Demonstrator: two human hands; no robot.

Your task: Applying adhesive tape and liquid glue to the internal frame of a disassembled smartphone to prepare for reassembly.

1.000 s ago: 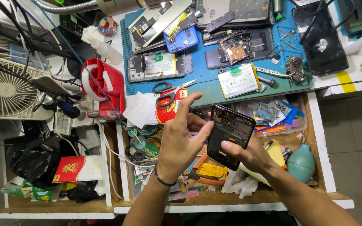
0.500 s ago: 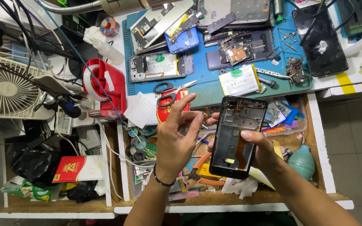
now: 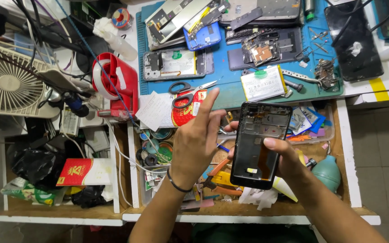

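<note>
Black phone frame [image 3: 260, 144] now upright; left hand [image 3: 194, 144] lifted off.

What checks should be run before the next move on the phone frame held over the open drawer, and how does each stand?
1. Right hand grips the black phone frame by its lower part: ok.
2. Left hand off the frame, fingers spread: ok.
3. Frame's inner side faces the camera: ok.
4. Frame empty of small loose parts: cannot tell.
5. Scissors and battery lie apart from the hands on the blue mat: ok.
</note>
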